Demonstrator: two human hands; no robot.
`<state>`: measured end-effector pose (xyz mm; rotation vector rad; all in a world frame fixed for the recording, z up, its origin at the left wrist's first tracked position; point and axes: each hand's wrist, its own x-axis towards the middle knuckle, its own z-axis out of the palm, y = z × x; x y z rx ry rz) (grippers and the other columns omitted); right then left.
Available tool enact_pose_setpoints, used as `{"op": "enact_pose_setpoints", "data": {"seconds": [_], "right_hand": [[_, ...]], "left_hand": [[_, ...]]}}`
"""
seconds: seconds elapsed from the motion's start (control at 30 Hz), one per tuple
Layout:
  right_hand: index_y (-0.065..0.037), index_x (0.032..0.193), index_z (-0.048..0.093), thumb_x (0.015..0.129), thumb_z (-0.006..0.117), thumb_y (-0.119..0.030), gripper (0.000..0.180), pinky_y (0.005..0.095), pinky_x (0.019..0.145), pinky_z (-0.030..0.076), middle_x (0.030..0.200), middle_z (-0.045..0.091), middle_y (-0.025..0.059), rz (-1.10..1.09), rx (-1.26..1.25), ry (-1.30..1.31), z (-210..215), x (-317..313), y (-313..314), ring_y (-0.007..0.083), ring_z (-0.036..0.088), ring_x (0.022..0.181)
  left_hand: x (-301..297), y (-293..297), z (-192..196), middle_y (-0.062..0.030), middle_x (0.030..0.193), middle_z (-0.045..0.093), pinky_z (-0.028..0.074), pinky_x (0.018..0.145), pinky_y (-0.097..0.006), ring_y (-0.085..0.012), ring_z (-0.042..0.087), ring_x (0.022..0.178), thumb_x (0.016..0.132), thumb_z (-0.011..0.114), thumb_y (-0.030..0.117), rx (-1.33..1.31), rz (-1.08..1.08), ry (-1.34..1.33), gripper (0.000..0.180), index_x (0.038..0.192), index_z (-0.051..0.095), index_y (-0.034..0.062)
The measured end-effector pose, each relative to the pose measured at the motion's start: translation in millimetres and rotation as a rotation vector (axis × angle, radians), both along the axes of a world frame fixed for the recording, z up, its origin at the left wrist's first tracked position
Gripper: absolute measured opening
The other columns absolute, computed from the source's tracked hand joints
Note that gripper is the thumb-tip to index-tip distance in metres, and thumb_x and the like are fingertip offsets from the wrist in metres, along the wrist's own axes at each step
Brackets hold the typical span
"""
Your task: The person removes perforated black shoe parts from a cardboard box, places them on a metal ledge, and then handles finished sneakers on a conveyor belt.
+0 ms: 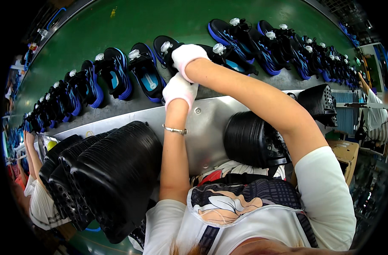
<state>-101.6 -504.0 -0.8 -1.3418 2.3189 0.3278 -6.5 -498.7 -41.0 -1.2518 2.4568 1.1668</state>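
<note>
A black and blue sports shoe (161, 43) stands at the middle of the row, largely covered by my hands. My right hand (189, 59), in a white glove, is closed over its near part. Just below it, my left hand (179, 90), also gloved, is curled at the heel end. The fingertips of both hands are hidden. To the left, touching neither hand, is another shoe (148, 72) with a light blue insole and a clear crinkled wad at its tongue. A similar shoe (235, 63) lies tilted behind my right forearm.
More such shoes line the green table (134, 21) along a grey strip on both sides. Large stacks of black curved plastic pieces (117, 170) sit at left, with smaller stacks (251, 138) at right on a metal ledge (202, 131). Other people work at both ends.
</note>
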Motion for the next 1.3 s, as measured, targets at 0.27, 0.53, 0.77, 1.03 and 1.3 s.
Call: {"op": "enact_pose_setpoints", "data": {"seconds": [0.27, 0.53, 0.77, 1.03, 1.3], "right_hand": [[-0.014, 0.112, 0.067, 0.091, 0.054, -0.017, 0.025, 0.0424, 0.085, 0.055, 0.118, 0.067, 0.0108, -0.397, -0.151, -0.232, -9.5, -5.2, -25.9, 0.0305, 0.066, 0.105], [-0.005, 0.105, 0.071, 0.078, 0.063, -0.019, 0.032, 0.0413, 0.083, 0.055, 0.108, 0.069, 0.0171, -0.108, -0.132, -0.279, 8.9, -15.0, 3.0, 0.0333, 0.068, 0.098], [-0.006, 0.119, 0.063, 0.088, 0.058, -0.038, 0.045, 0.0345, 0.085, 0.051, 0.106, 0.069, 0.0157, -0.008, -0.461, -0.108, 153.9, -60.1, 166.2, 0.0283, 0.066, 0.096], [-0.006, 0.114, 0.066, 0.090, 0.055, -0.036, 0.039, 0.0342, 0.085, 0.051, 0.105, 0.068, 0.0154, -0.654, -0.793, 0.491, 191.3, -105.5, 412.0, 0.0309, 0.066, 0.096], [-0.015, 0.126, 0.060, 0.082, 0.062, -0.036, 0.049, 0.0363, 0.097, 0.046, 0.117, 0.061, 0.0177, -0.806, -0.672, 0.406, 133.2, -100.0, 495.7, 0.0327, 0.058, 0.110]], "left_hand": [[-14.9, -8.1, -16.9, -0.0162, 0.106, 0.069, 0.054, 0.084, -0.041, -0.0336, 0.065, 0.101, 0.084, 0.061, 0.042, -0.084, -0.134, -0.094, 0.038, 0.105, 0.071, 0.0121], [-9.2, -5.6, -16.5, -0.0189, 0.110, 0.067, 0.051, 0.087, -0.045, -0.0366, 0.063, 0.103, 0.087, 0.055, 0.044, -0.184, -0.157, -0.032, 0.045, 0.108, 0.069, 0.0063], [-9.7, -15.4, -9.3, -0.0236, 0.116, 0.063, 0.048, 0.094, -0.042, -0.0391, 0.059, 0.109, 0.084, 0.060, 0.046, -0.237, -0.205, -0.040, 0.052, 0.109, 0.067, 0.0002], [-12.4, -15.9, -7.5, -0.0262, 0.092, 0.067, 0.049, 0.083, -0.044, -0.0423, 0.063, 0.093, 0.081, 0.064, 0.041, -0.285, -0.262, -0.007, 0.047, 0.097, 0.069, -0.0029], [-17.0, 49.0, 23.4, -0.0142, 0.096, 0.063, 0.050, 0.076, -0.042, -0.0319, 0.064, 0.089, 0.088, 0.060, 0.038, -0.814, -0.083, 0.171, 0.038, 0.116, 0.066, 0.0128]]}}
